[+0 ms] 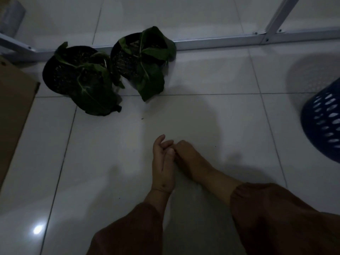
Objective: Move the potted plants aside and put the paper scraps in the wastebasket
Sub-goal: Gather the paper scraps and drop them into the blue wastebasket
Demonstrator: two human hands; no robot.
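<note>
Two potted plants stand side by side on the white tiled floor at the upper left. Both have black pots and broad dark green leaves: the left plant (79, 78) and the right plant (143, 59). A dark blue perforated wastebasket (323, 124) sits at the right edge. My left hand (162, 166) rests low at the centre, cupped with loosely curled fingers. My right hand (191, 157) touches it, fingers bunched against the left palm. I see no paper scraps on the floor; anything between my hands is hidden in the dim light.
A white metal frame (220, 41) runs along the floor behind the plants, with an upright leg at the top right. A brown cardboard box (14, 115) fills the left edge. A grey object (11, 15) stands in the top left corner.
</note>
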